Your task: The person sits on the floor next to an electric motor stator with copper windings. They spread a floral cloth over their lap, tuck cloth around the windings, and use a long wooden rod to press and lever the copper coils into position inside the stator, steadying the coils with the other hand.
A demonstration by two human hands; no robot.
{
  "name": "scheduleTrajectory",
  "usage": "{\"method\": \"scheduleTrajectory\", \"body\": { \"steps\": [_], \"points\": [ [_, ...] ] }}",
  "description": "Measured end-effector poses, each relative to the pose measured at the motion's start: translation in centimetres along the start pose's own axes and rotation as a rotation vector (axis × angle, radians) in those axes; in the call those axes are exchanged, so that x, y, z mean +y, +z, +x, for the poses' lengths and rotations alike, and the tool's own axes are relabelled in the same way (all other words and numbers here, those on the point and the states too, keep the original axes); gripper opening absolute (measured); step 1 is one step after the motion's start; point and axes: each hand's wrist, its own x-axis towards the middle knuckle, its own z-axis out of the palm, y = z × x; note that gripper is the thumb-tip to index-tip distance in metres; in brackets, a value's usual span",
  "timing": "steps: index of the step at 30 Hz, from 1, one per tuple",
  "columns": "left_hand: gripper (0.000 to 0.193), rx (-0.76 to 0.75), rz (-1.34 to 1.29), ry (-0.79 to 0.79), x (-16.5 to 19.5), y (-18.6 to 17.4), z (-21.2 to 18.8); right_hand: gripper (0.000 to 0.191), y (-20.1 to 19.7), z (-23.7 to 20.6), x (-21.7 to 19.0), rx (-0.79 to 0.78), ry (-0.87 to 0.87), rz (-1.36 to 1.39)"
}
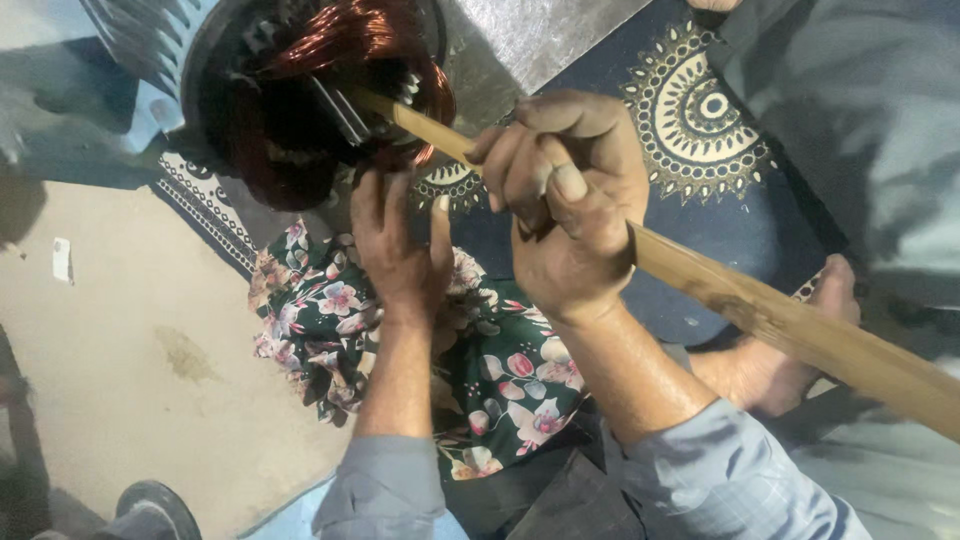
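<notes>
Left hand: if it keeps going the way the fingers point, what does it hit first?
Likely the copper winding in the motor housing: the left hand points up at it, fingertips at its lower edge. Depth is unclear.

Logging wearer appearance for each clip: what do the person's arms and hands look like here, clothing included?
Both hands, left hand and right hand, are bare: no gloves, rings or watch show. The fingers look smudged with grime. Each forearm is uncovered, with light grey-blue shirt sleeves pushed up toward the elbows; the right sleeve shows a faint check pattern.
</notes>
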Motion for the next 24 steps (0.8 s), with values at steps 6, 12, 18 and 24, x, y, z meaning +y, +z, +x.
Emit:
{"method": "scheduleTrajectory", "body": {
  "steps": [6, 12, 18, 24],
  "points": [
    [0.05, 0.03, -0.344, -0.612, -2.0, -0.2, -3.4, 0.04, 1.1, 1.5, 0.4, -0.008, 0.051, 0.054],
    [0.047, 0.134, -0.959, -0.804, -6.6, 2.2, -2.6, 0.04, 1.4, 0.6, -2.9, -0.005, 0.178, -0.062],
    [0.051, 0.096, -0.872, -0.899, -5.7, 1.9, 0.0, 0.044, 1.3, -0.4, -7.5, -0.135, 0.274, -0.334],
    [0.046, 0.065, -0.827, -1.061, -5.1, 1.2, 1.2, 0.042, 2.0, -2.4, -10.3, -0.149, 0.277, -0.215]
  ]
}}
